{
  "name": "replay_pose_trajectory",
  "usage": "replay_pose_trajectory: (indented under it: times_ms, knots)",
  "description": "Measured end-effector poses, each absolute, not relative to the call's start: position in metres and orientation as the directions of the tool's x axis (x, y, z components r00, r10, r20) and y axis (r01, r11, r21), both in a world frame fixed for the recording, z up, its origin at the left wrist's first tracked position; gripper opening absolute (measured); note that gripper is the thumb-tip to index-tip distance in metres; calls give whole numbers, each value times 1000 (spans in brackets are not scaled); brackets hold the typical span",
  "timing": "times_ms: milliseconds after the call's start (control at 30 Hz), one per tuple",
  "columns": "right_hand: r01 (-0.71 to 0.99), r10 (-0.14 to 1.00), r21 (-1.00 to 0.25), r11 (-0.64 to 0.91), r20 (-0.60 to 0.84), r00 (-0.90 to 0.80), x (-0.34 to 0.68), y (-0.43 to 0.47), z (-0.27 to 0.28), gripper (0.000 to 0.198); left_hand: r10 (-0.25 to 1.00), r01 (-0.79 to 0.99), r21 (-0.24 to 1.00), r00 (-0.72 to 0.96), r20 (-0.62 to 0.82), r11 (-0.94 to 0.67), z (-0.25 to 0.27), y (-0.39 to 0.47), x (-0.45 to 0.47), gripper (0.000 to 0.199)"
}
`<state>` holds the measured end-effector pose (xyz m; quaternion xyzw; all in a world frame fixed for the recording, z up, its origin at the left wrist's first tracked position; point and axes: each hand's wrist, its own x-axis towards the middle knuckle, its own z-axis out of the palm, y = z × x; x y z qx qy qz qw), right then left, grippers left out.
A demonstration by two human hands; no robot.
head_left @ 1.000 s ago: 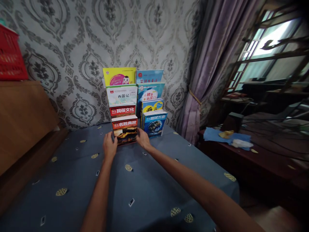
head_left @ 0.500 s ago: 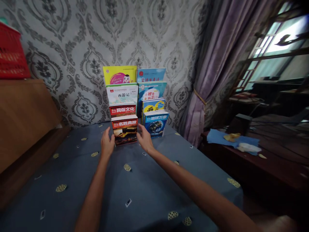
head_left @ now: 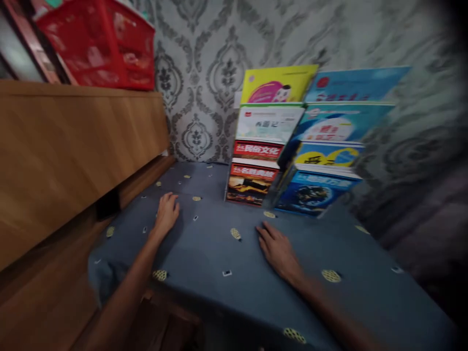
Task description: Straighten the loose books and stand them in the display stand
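Observation:
Two side-by-side columns of upright books stand at the back of the cloth-covered table [head_left: 204, 253]. In the left column a red-topped book [head_left: 252, 184] is in front, with another red book [head_left: 258, 150], a white book [head_left: 268, 122] and a yellow book [head_left: 278, 85] rising behind. The right column has a dark blue book [head_left: 310, 192] in front of several blue ones. My left hand [head_left: 167, 212], empty with loosely bent fingers, is over the cloth left of the books. My right hand [head_left: 278, 248] rests palm down before them, fingers stretched, holding nothing.
A wooden cabinet [head_left: 80, 146] runs along the left side, with a red plastic basket [head_left: 106, 48] on top. Patterned wallpaper [head_left: 226, 68] backs the table. The table's front edge drops off toward me, and a dark, blurred area lies at the right.
Both hands have come away from the sides of the front red book and moved back toward me, apart from each other. My view has turned left, so the books appear farther right.

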<state>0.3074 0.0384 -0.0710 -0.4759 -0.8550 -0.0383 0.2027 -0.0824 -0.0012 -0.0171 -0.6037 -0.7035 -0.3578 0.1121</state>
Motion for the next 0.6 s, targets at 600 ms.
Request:
replay_pose_trajectory:
  times_ms: [600]
  knots:
    - [781,726,-73,620,433,-535,312,9,-81,44,406,487,209,-850,335,848,33,-90,-170,53]
